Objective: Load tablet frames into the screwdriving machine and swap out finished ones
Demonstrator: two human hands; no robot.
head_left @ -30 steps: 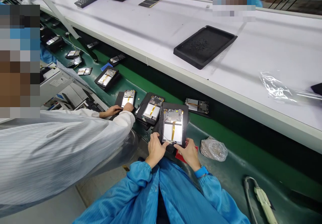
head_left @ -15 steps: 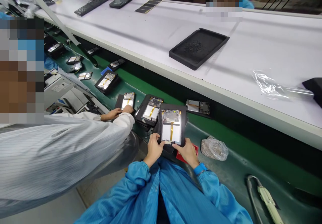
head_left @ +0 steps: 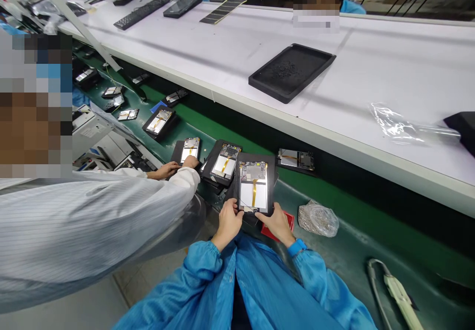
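Note:
An opened tablet lies in a black foam holder in front of me, its circuit board, white battery and gold ribbon strip showing. My left hand is closed on its lower left corner, the thumb on the near edge. At the lower right corner my right hand grips it the same way, thumb pressed near the bottom edge. Beneath the right hand a red tray partly shows. Another opened tablet in a black holder sits just left of mine. What lies under my holder is mostly hidden.
A co-worker's hands handle another tablet to the left. On the green bench, a clear bag and an electric screwdriver lie to the right. A tablet rests under the white shelf, which bears a black tray.
The view has shifted slightly. Both my hands keep their grip at the tablet's lower corners, with the thumbs barely moved.

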